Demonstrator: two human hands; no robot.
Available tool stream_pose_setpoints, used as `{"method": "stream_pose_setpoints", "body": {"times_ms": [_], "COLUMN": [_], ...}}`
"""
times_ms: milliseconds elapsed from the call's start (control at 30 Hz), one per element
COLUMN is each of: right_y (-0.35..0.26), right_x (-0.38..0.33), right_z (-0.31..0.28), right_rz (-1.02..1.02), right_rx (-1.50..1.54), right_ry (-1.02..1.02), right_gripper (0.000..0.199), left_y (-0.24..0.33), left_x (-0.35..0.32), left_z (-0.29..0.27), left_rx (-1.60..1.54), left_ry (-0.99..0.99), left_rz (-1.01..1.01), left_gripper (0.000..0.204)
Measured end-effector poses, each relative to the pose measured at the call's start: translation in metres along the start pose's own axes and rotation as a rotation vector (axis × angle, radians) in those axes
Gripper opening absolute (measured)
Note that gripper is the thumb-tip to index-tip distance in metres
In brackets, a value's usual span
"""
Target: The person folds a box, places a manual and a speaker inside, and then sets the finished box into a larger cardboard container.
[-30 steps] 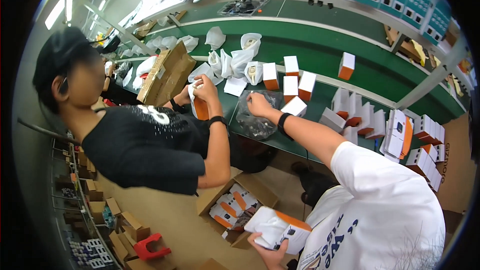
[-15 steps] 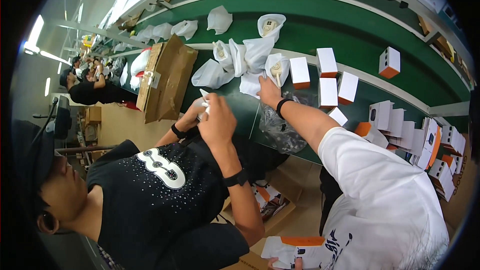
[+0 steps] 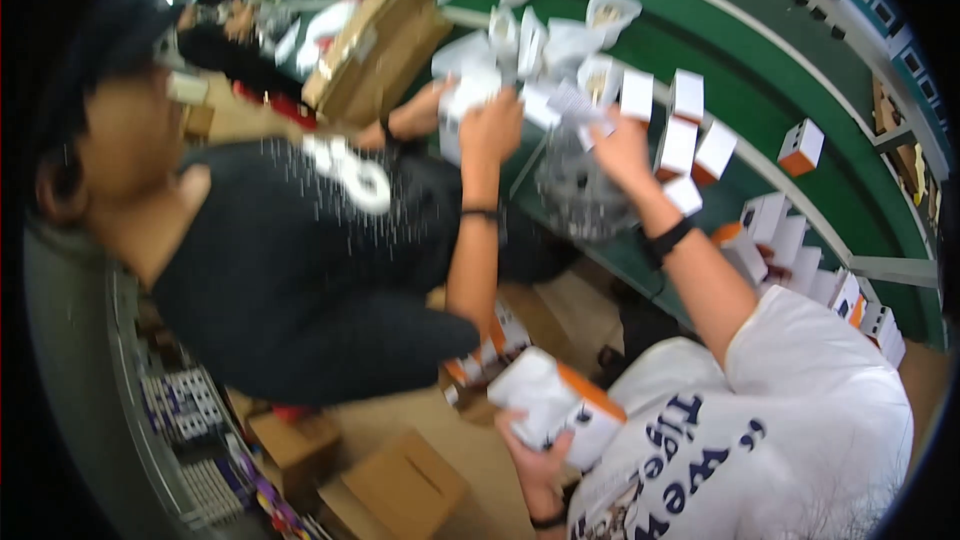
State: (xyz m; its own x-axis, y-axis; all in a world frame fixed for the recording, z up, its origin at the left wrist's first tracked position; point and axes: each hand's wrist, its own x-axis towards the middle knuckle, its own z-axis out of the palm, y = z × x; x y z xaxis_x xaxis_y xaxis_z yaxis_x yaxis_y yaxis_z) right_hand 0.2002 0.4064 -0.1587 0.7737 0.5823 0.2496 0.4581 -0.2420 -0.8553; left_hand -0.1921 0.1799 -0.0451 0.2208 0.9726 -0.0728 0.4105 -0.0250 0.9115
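My left hand (image 3: 535, 448) is wrapped round a white box (image 3: 560, 405) with an orange side, which it holds tilted in front of my white shirt. Over the bench, my right hand (image 3: 622, 155) pinches a folded printed leaflet (image 3: 575, 105). Crumpled clear plastic (image 3: 580, 190) lies just below that hand on the bench. Beyond it stand several white plastic bags (image 3: 565, 45), one open around a round cream-coloured device (image 3: 600, 80). Motion blurs much of the view.
At my left, a co-worker in black handles a white item (image 3: 465, 105). Several white-and-orange boxes (image 3: 678, 145) stand right of my right hand. A large cardboard carton (image 3: 385, 45) is on the bench at the far left; more cartons (image 3: 405, 485) sit on the floor.
My right hand has lifted the leaflet off the bench. My left hand has come further into view with the white box. The whole view has shifted and tilted.
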Motion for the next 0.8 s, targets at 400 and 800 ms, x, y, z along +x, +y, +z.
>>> {"method": "stream_pose_setpoints", "body": {"times_ms": [400,800], "right_y": [-0.209,-0.221], "right_x": [-0.213,-0.304], "right_z": [-0.234,-0.266], "right_rz": [-0.440,-0.589], "right_rx": [0.115,-0.248], "right_ry": [-1.227,-1.541], "right_gripper": [0.021,0.019], "left_y": [-0.023,-0.017], "left_x": [-0.040,-0.092], "left_z": [-0.005,-0.029], "left_rx": [-0.423,-0.313], "left_ry": [-0.347,-0.583], "left_rz": [0.100,0.205], "left_gripper": [0.085,0.089]}}
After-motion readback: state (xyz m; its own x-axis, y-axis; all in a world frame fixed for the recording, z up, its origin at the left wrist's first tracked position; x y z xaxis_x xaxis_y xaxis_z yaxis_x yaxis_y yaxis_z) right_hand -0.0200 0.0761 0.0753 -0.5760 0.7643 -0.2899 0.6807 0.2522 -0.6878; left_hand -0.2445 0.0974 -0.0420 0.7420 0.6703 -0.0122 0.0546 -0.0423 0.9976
